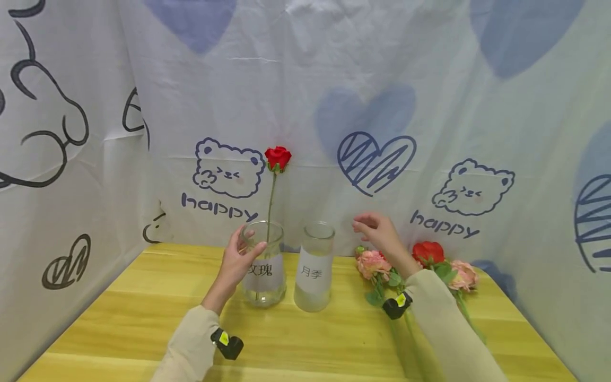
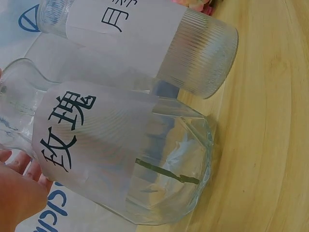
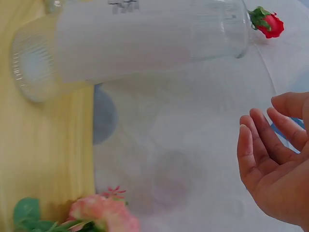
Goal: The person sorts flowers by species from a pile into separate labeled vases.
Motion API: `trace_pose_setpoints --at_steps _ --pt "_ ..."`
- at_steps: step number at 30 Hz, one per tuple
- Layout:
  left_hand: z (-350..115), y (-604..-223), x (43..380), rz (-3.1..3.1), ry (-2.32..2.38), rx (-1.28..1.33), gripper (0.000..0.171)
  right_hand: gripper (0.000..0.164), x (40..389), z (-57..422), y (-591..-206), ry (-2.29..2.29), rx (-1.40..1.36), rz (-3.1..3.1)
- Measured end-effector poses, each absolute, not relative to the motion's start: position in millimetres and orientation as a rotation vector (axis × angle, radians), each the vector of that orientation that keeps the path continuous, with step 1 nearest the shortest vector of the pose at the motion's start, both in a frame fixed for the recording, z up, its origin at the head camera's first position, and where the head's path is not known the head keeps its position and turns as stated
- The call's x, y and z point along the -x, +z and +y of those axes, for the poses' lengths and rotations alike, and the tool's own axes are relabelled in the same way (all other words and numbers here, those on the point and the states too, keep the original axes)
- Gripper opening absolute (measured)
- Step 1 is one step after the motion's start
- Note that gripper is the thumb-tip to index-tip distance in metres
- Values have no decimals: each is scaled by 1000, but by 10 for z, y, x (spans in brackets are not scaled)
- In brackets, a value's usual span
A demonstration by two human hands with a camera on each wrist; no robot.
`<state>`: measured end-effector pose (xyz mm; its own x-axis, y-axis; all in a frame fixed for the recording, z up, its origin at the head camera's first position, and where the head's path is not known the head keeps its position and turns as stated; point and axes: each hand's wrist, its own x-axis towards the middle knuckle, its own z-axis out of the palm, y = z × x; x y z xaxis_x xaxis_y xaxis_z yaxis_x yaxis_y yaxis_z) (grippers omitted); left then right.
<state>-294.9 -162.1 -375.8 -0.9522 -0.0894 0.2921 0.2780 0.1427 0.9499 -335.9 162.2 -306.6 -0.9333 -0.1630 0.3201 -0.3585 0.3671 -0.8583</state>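
Note:
A red rose [image 1: 278, 158] stands in the left glass vase [image 1: 274, 297], its stem end visible inside near the bottom. My left hand [image 1: 237, 260] grips that vase around its neck, thumb across the front. The right glass vase [image 1: 312, 300], ribbed near its base, stands beside it and shows no flower. Both vases carry white paper labels with black characters. My right hand [image 1: 379, 233] hovers to the right of the vases, fingers loosely bent with nothing between them, as the right wrist view [image 3: 275, 154] also shows.
Pink flowers [image 1: 372, 263] and a red flower [image 1: 428, 252] with green leaves lie on the right of the wooden table [image 1: 124, 318], partly behind my right forearm. A white printed cloth [image 1: 286, 79] hangs behind the table and along its sides.

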Motion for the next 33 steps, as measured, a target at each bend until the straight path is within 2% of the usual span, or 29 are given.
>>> trace_pose_setpoints --at_steps 11,25,33 --pt "-1623 -3789 2965 -2137 -1845 183 84 29 3137 1916 -3384 1549 -350 -2503" --pt "-1611 -3767 2974 -2123 -1921 188 80 32 3042 2335 -3748 1516 -262 -2547" --pt "-1617 -3773 2945 -2111 -1906 206 81 24 2961 2479 -3928 1386 -195 -2571"
